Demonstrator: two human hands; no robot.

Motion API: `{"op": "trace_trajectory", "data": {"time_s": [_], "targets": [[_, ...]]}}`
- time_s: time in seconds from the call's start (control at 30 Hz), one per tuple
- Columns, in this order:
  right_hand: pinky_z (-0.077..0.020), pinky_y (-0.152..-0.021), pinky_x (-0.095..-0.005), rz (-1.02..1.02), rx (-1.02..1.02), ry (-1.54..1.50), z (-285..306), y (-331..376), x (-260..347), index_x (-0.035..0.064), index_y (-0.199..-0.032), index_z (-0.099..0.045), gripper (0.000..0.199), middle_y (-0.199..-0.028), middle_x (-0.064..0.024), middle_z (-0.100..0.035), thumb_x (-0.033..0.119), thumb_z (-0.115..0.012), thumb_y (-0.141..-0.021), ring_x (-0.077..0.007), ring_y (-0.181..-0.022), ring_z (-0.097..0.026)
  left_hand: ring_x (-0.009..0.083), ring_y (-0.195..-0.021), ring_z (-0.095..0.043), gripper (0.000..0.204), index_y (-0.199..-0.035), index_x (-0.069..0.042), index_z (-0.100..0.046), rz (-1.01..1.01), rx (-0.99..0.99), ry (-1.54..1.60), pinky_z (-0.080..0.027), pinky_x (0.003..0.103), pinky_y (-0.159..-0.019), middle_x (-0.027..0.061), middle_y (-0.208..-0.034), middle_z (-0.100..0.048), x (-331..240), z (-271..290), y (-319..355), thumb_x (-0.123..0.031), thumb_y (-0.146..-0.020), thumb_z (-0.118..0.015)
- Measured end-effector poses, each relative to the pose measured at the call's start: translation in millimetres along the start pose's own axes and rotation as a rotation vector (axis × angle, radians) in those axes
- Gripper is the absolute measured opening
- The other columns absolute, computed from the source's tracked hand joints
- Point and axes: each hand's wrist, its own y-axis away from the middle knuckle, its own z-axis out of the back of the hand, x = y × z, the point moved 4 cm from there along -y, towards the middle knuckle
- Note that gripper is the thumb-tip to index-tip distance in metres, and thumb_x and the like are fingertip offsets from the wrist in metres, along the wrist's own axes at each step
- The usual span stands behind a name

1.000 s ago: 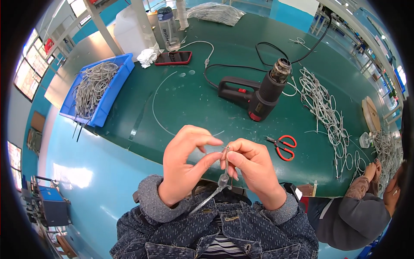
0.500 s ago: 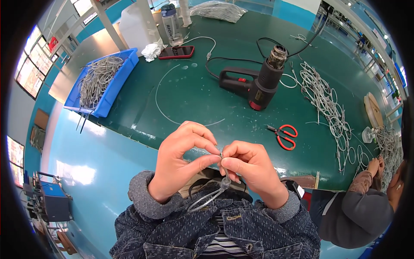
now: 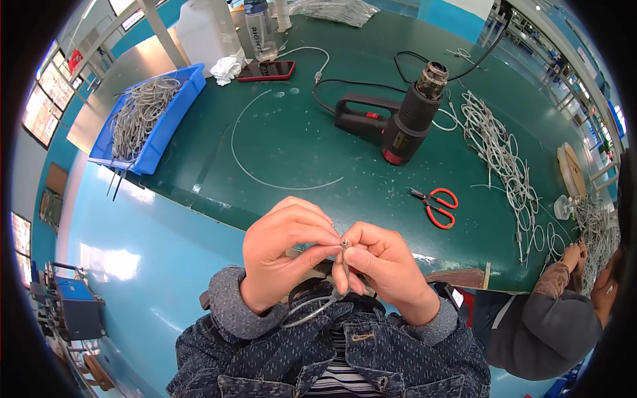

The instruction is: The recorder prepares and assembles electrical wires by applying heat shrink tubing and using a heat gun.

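Grey cable (image 3: 312, 310) hangs near our chest, its metal tip pinched between our left hand (image 3: 282, 255) and right hand (image 3: 381, 262), fingertips pressed together. Far left sits a blue bin (image 3: 162, 136) of cables; far right, red scissors (image 3: 438, 205).

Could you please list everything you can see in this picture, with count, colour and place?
table: one, green, centre
heat gun: one, black, mid-table
scissors: one, red-handled, right of centre
blue bin: one, holding grey cables, table's left edge
loose cables: a pile, grey-white, right side
phone: one, red-edged, far side
water bottle: one, clear, far side
co-worker's hand: one, lower right
thin cable: one, grey, pinched by both hands
left hand, right hand: fingertips together, near the chest
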Motion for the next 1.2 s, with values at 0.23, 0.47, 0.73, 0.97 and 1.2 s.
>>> {"op": "trace_trajectory", "data": {"time_s": [0.23, 0.47, 0.73, 0.97, 1.2], "targets": [[-0.0314, -0.044, -0.0174, -0.032, 0.006, -0.124, 2.0, 8.9, -7.5, 0.0011, -0.093, -0.052, 0.014, -0.067, -0.0081, -0.060, 0.014, -0.048, -0.095, -0.0039, -0.048, -0.043, 0.0221, -0.076, -0.058, 0.019, -0.076, -0.006, -0.064, -0.116, 0.025, -0.081, -0.047, 0.032, -0.068, 0.0038, -0.075, -0.062, 0.2, -5.1, 7.1, 0.000, -0.063, -0.076], [-0.0263, -0.043, -0.0192, -0.020, -0.035, -0.090, -8.2, 26.7, -9.0, 0.0006, -0.092, -0.051, 0.011, -0.063, -0.0103, -0.058, 0.011, -0.048, -0.094, -0.0053, -0.046, -0.038, 0.0223, -0.076, -0.058, 0.021, -0.079, -0.007, -0.063, -0.190, 0.096, -0.097, -0.047, 0.031, -0.067, 0.0024, -0.075, -0.062, -11.2, -9.3, 14.7, -0.001, -0.063, -0.076], [-0.0280, -0.045, -0.0188, 0.084, -0.151, 0.032, -18.6, 42.2, -11.4, -0.0008, -0.090, -0.054, 0.008, -0.065, -0.0074, -0.057, 0.006, -0.049, -0.091, -0.0061, -0.052, -0.046, 0.0224, -0.077, -0.059, 0.018, -0.079, -0.004, -0.062, -0.153, 0.051, -0.086, -0.047, 0.031, -0.067, 0.0054, -0.076, -0.062, -34.0, -10.7, 30.3, 0.003, -0.066, -0.073], [-0.0337, -0.048, -0.0184, 0.123, -0.239, 0.109, -8.4, 34.5, -10.1, -0.0028, -0.087, -0.058, 0.007, -0.068, -0.0057, -0.058, 0.000, -0.052, -0.087, -0.0088, -0.057, -0.054, 0.0179, -0.074, -0.062, 0.012, -0.087, 0.000, -0.067, 0.405, 0.137, 0.305, -0.050, 0.025, -0.062, 0.0074, -0.081, -0.064, -14.2, -3.5, 26.9, 0.002, -0.076, -0.066], [-0.0426, -0.060, -0.0214, 0.039, -0.219, 0.149, 0.5, 20.3, -9.4, -0.0033, -0.088, -0.061, 0.011, -0.069, -0.0031, -0.059, 0.007, -0.057, -0.088, -0.0072, -0.064, -0.054, 0.0129, -0.078, -0.060, 0.012, -0.089, 0.001, -0.067, 0.424, 0.286, 0.118, -0.049, 0.023, -0.061, 0.0096, -0.086, -0.063, -6.3, 5.7, 12.2, 0.001, -0.078, -0.065]]}}
